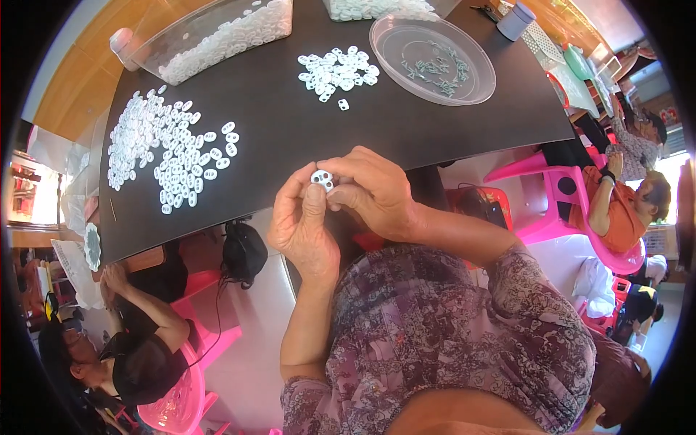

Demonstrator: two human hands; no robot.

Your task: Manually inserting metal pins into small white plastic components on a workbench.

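Note:
Both my hands meet just above the near edge of the dark table. Pinched between thumb and fingers of my left hand (306,235) and my right hand (377,190) is a small white plastic piece (322,177) with several dark round openings. Fingertips cover its lower and side edges. Beyond my hands lies a single white piece (344,105), close to a small heap of similar white pieces (337,71). To the left spreads a larger heap of white oval pieces with slots (181,152).
At the back right is a round clear tray (487,85) holding small greenish-grey slivers. A clear bin (156,54) of white pieces stands at the back left, near a white bottle (125,45). A grey-lilac cup (516,22) is far right. People sit on pink chairs at both sides.

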